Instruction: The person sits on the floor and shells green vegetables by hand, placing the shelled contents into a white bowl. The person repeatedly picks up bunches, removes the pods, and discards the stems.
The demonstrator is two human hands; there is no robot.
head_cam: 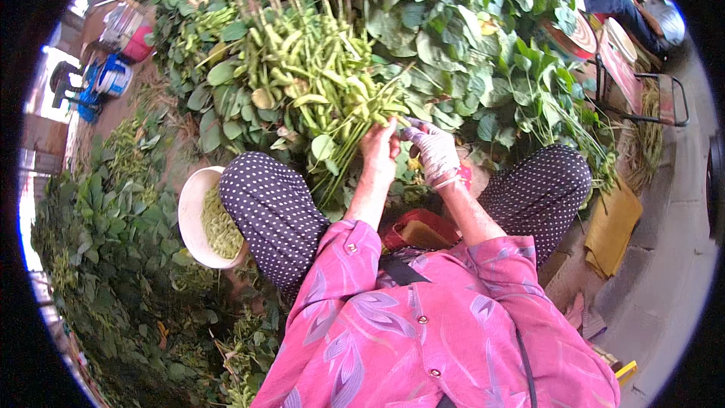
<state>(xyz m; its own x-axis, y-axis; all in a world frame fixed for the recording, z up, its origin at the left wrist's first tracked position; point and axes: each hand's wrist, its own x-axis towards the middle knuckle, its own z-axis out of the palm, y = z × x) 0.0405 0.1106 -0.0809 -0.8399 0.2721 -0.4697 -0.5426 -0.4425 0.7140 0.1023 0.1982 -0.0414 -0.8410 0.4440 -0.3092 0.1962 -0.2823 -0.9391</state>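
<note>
My bare left hand (pixel 380 146) is closed around the stems of a bunch of green bean plants, whose pods (pixel 340 88) fan out above it. Close beside it, my right hand (pixel 433 150) wears a thin whitish glove. Its fingertips meet the bunch's edge near the left fingers; whether they grip a pod or stem cannot be told. The bunch lies over a large heap of leafy bean plants (pixel 453 62). By my left knee, a white bucket (pixel 190 218) holds many loose green pods (pixel 220 226).
More cut plants (pixel 113 249) cover the ground at left. Blue-and-white containers (pixel 113 76) and a red-and-white bucket (pixel 133 39) stand upper left. At right are a metal-framed chair (pixel 645 96), a folded yellow cloth or sheet (pixel 613 226) and a seated person (pixel 628 11).
</note>
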